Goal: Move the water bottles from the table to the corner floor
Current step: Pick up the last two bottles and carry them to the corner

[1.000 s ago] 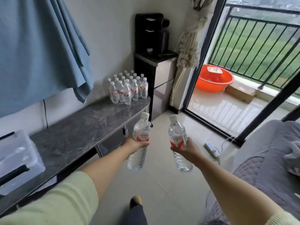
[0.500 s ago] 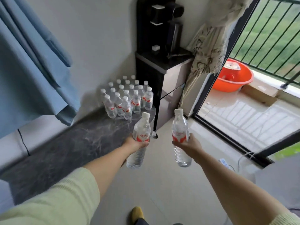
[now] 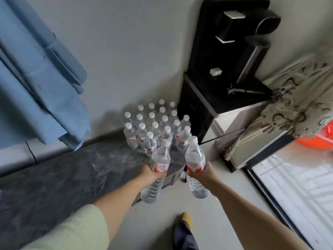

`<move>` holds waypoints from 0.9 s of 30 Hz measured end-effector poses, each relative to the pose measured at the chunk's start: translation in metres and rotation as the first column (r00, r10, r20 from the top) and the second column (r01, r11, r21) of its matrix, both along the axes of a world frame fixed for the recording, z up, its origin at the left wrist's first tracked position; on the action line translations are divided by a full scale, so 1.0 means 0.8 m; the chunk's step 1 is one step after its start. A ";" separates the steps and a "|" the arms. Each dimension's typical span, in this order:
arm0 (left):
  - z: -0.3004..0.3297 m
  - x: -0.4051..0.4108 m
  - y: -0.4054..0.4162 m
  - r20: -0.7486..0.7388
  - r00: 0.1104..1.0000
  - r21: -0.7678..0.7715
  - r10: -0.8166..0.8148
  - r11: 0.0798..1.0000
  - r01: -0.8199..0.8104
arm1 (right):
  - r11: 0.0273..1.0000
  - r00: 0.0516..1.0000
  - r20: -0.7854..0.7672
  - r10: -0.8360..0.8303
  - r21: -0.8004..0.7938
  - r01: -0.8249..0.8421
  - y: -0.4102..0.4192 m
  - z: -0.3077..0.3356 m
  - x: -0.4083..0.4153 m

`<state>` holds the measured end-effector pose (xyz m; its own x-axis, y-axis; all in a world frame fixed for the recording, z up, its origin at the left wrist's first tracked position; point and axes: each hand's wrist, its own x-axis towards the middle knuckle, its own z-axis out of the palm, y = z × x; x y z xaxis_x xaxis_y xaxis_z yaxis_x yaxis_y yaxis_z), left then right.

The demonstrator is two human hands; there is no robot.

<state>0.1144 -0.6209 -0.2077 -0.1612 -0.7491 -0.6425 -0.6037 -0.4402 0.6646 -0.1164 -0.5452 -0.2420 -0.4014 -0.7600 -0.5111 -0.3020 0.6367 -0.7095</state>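
We hold a bottle upright in each hand: left hand (image 3: 153, 175) wraps one bottle (image 3: 159, 164), right hand (image 3: 202, 173) the other (image 3: 194, 161). The cluster (image 3: 155, 127) stands on the table (image 3: 72, 170), straight ahead, left hand nearer.

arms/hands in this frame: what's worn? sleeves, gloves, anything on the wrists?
Both hands are bare: no gloves on the left hand or the right hand, and no watch, band or rings visible. Forearms are uncovered. The left sleeve is pale green ribbed knit, pushed up toward the elbow. The right arm's sleeve is out of frame.
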 end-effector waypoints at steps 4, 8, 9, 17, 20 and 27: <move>-0.030 -0.048 -0.030 -0.005 0.986 0.004 0.170 0.986 -0.169 | 0.997 0.996 0.058 0.061 0.040 -0.064 -0.071 -0.037 -0.046; -0.090 -0.069 -0.034 0.027 0.948 -0.093 0.318 0.945 -0.314 | 0.991 0.987 0.129 0.094 0.087 -0.106 -0.096 -0.051 -0.046; -0.102 -0.072 -0.033 0.034 0.945 -0.082 0.325 0.943 -0.322 | 0.989 0.988 0.128 0.091 0.108 -0.105 -0.097 -0.059 -0.042; -0.197 -0.101 -0.087 -0.045 0.873 -0.122 0.486 0.865 -0.487 | 0.997 0.994 0.110 0.023 0.074 -0.031 -0.163 -0.133 -0.023; -0.216 -0.118 -0.119 -0.085 0.827 -0.165 0.556 0.811 -0.562 | 0.999 0.995 0.101 -0.021 0.029 0.018 -0.197 -0.154 -0.013; -0.257 -0.165 -0.145 -0.192 0.705 -0.259 0.683 0.658 -0.708 | 0.984 0.979 0.092 -0.180 0.001 0.180 -0.241 -0.199 0.023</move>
